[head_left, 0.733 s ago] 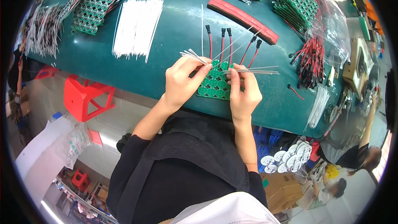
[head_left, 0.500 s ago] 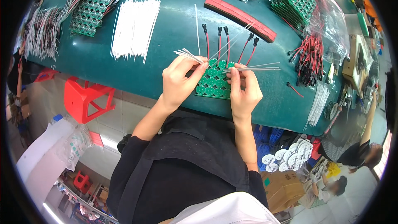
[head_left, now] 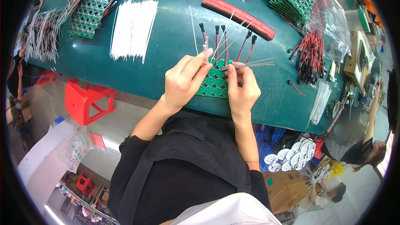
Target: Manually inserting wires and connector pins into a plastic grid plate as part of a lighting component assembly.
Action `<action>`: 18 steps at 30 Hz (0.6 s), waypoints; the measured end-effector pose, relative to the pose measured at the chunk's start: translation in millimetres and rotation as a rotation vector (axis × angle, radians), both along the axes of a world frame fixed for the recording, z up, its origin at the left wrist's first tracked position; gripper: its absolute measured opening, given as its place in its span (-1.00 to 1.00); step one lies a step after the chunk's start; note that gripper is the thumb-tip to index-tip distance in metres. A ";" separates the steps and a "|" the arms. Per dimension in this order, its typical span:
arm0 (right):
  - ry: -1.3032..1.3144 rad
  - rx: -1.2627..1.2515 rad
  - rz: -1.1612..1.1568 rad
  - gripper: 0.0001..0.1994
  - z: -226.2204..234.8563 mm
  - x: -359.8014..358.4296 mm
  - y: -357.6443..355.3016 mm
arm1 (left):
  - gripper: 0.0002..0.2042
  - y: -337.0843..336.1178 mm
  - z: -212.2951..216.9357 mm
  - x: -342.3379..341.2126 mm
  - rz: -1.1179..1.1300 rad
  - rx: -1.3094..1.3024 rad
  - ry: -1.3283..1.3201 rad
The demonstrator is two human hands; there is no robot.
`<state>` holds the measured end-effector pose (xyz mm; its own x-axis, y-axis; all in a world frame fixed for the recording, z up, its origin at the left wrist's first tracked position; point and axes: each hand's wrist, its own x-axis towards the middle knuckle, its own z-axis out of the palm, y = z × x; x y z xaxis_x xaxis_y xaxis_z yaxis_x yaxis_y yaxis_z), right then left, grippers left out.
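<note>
The left hand (head_left: 183, 81) comes up from about 7 o'clock, its forearm bare and slanted, wrist bent so the back of the hand faces the camera. Its fingers are closed in a pinch on one thin white wire (head_left: 206, 50), which stands nearly upright toward 12 o'clock. The right hand (head_left: 241, 89) rises almost straight from 6 o'clock, fingers curled tight around a small bundle of white wires (head_left: 254, 63) that fan out toward 3 o'clock. Between and partly under both hands lies a green circuit board panel (head_left: 214, 84) of round pads, flat on the dark green table (head_left: 166, 46), near its front edge. From the panel, red wires with black plugs (head_left: 221, 37) reach toward 12 and 1 o'clock. A sheaf of loose white wires (head_left: 132, 28) lies at 10 o'clock from the hands, and a long red strip (head_left: 239, 16) at 1 o'clock.
</note>
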<state>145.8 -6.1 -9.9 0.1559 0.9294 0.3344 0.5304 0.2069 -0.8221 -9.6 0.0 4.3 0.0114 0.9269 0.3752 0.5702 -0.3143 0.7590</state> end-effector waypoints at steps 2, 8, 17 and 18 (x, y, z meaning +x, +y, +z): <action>-0.008 0.009 -0.004 -0.89 -0.5 0.1 0.2 | -0.81 0.6 -3.0 0.6 -0.007 0.007 -0.097; -0.172 0.120 0.067 -0.83 1.6 0.1 2.9 | -0.88 2.5 -6.4 5.9 -0.077 0.003 -0.141; -0.100 0.103 0.016 -0.82 6.7 4.6 1.1 | -0.87 2.0 -10.8 8.0 -0.043 0.012 -0.136; -0.100 0.103 0.016 -0.82 6.9 7.0 0.5 | -0.87 1.9 -11.2 8.2 -0.042 0.010 -0.138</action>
